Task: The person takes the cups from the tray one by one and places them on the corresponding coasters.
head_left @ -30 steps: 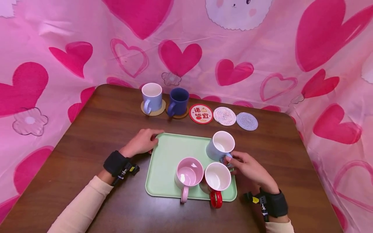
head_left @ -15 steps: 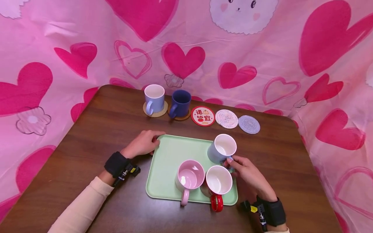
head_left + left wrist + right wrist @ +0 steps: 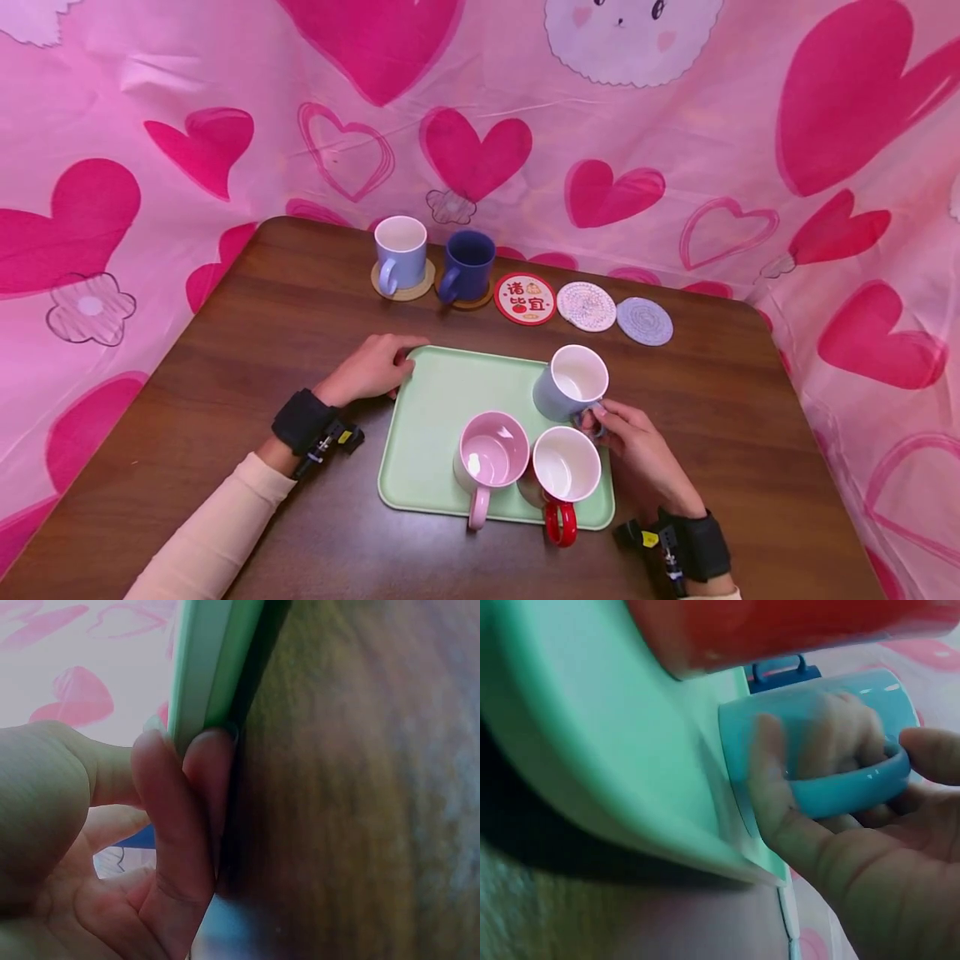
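**Fingers through the mug handle, other hand pinching the tray**

The right hand [image 3: 637, 450] curls through the handle of the pale blue mug [image 3: 570, 385], which stands at the tray's [image 3: 442, 400] far right corner. Just nearer than that grip sit the red-handled mug [image 3: 564, 468] and the pink mug [image 3: 491, 454]. The blue mug looks glazed, so probably hard, slick and breakable; the handle is the sound hold. The left hand [image 3: 371, 371] pinches the tray's far left corner against the desk [image 3: 247, 350]. Only the left wrist view shows fingertips [image 3: 206, 761] clamping the rim.

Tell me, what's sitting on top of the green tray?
Three mugs stand on the green tray: a pink mug, a red-handled mug and a light blue mug. The tray under them is hidden.
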{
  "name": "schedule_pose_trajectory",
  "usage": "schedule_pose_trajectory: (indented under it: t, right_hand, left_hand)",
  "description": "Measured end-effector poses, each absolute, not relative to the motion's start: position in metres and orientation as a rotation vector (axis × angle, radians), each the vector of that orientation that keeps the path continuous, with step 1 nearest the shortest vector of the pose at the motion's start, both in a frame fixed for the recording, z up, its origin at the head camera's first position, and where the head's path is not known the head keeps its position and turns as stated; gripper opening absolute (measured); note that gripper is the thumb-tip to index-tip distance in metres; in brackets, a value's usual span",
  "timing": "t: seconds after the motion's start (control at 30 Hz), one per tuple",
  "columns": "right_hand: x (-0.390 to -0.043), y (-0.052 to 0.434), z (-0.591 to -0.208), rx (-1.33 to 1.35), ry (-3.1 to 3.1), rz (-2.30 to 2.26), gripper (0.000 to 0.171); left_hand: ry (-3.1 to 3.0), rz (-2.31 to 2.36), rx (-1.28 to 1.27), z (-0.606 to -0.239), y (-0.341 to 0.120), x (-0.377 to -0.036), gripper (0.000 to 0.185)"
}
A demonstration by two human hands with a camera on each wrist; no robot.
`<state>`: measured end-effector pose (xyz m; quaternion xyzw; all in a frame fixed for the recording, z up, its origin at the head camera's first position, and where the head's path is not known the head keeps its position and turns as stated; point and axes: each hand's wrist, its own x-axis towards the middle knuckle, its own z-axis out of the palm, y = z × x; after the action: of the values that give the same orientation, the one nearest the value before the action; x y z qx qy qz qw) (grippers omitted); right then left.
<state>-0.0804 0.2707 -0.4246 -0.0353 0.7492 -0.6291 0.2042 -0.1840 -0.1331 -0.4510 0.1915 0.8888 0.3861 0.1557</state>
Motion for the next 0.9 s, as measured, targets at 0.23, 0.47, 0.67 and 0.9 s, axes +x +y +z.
schedule_pose_trajectory:
  t: [0.23, 0.47, 0.67, 0.9]
  right_hand:
    - [-0.08, 0.265, -0.429, -0.21, 2.125, -1.84, 0.04]
    - [-0.079, 0.259, -0.428, -0.122, 2.184, -1.857, 0.041]
    - [-0.078, 0.253, -0.427, -0.059, 2.231, -1.874, 0.039]
    - [-0.079, 0.251, -0.429, -0.011, 2.281, -1.866, 0.037]
  left_hand:
    - [2.545, 1.127, 0.549, -0.45, -0.134, -0.183, 0.042]
    - [2.553, 1.121, 0.564, -0.451, -0.134, -0.184, 0.043]
    - [2.554, 1.123, 0.552, -0.449, -0.133, -0.183, 0.042]
    - [2.574, 1.104, 0.541, -0.448, -0.131, -0.182, 0.043]
